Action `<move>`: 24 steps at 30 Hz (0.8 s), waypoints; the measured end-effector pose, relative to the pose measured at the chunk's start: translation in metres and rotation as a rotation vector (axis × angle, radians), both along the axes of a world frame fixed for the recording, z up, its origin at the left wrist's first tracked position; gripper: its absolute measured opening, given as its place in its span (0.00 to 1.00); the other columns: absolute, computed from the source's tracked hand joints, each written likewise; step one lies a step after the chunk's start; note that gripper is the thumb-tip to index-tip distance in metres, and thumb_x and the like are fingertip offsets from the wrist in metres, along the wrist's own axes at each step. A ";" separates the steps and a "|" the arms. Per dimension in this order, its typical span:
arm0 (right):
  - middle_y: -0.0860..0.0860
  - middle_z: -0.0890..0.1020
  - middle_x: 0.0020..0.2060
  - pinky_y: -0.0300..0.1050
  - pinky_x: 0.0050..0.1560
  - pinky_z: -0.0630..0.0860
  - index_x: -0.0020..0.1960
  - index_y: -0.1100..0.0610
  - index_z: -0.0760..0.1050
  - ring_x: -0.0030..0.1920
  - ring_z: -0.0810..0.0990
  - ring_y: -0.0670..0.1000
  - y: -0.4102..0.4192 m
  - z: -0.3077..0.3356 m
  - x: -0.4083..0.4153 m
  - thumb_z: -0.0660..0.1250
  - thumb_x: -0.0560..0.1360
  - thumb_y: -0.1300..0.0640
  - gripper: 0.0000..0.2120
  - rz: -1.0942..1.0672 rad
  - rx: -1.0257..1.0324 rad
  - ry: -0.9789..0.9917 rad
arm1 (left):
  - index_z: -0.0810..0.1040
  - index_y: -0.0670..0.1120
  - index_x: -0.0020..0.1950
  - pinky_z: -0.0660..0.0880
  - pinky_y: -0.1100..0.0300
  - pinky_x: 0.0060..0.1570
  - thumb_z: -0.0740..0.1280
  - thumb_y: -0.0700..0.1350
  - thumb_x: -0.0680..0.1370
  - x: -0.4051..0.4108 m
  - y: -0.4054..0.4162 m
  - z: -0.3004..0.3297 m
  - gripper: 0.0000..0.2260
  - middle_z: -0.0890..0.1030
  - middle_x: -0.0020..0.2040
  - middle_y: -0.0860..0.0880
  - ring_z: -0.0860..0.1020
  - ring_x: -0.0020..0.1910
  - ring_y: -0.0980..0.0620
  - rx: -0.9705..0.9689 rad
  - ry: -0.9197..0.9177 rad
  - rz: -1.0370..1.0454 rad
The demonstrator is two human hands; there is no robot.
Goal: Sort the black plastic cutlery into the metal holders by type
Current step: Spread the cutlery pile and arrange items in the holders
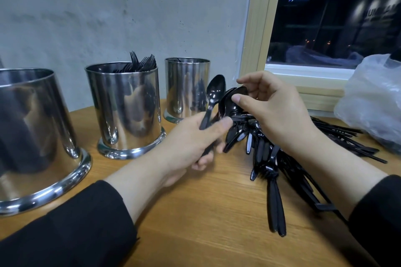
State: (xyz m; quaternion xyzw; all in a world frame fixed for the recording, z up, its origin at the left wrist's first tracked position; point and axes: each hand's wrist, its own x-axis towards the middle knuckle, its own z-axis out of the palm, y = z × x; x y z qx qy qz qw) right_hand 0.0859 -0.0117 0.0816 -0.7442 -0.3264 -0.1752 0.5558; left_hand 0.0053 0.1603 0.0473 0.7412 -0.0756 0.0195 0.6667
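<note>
My left hand (195, 136) is gripping spoons (213, 95) by their handles (bowls up); my right hand (275, 112) is pinching one spoon bowl (235, 98).

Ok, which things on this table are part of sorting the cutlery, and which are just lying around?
Part of the job:
- three shiny metal cylinder holders: left, middle with black forks, far
- black plastic spoons held in the left hand
- right hand on those spoons
- loose pile of black plastic cutlery

Lying about:
- crumpled clear plastic bag
- dark window
</note>
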 end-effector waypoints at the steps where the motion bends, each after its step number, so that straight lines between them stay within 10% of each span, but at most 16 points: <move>1: 0.46 0.79 0.43 0.35 0.48 0.75 0.56 0.50 0.80 0.42 0.76 0.42 0.002 0.001 -0.002 0.76 0.74 0.58 0.12 -0.007 0.010 -0.004 | 0.74 0.42 0.62 0.57 0.63 0.24 0.69 0.54 0.80 0.000 0.000 0.000 0.18 0.72 0.33 0.49 0.62 0.24 0.54 -0.006 0.029 -0.035; 8: 0.40 0.80 0.54 0.44 0.43 0.75 0.67 0.40 0.71 0.38 0.78 0.46 0.009 0.001 -0.014 0.68 0.76 0.39 0.20 -0.025 -0.080 0.139 | 0.76 0.46 0.51 0.55 0.62 0.25 0.66 0.43 0.82 -0.003 -0.001 0.005 0.01 0.65 0.32 0.50 0.60 0.25 0.54 -0.023 0.083 -0.073; 15: 0.59 0.84 0.42 0.53 0.36 0.75 0.50 0.47 0.81 0.38 0.80 0.64 0.012 0.009 -0.035 0.71 0.76 0.48 0.05 0.163 -0.038 0.128 | 0.76 0.48 0.47 0.54 0.63 0.24 0.64 0.44 0.81 -0.012 -0.007 0.012 0.04 0.66 0.27 0.51 0.60 0.22 0.55 0.172 0.162 -0.130; 20: 0.47 0.84 0.37 0.50 0.33 0.79 0.47 0.47 0.79 0.35 0.82 0.51 0.026 0.027 -0.049 0.69 0.76 0.48 0.04 -0.029 -0.031 -0.053 | 0.77 0.53 0.43 0.69 0.64 0.34 0.72 0.46 0.79 -0.020 -0.001 0.025 0.07 0.76 0.30 0.61 0.73 0.30 0.63 0.266 -0.187 0.206; 24: 0.49 0.84 0.38 0.56 0.39 0.82 0.50 0.43 0.79 0.37 0.83 0.54 0.046 0.059 -0.069 0.69 0.75 0.39 0.10 -0.017 0.032 -0.129 | 0.76 0.59 0.64 0.76 0.65 0.52 0.72 0.59 0.76 -0.046 0.012 0.037 0.17 0.78 0.53 0.62 0.77 0.50 0.65 0.142 -0.421 0.543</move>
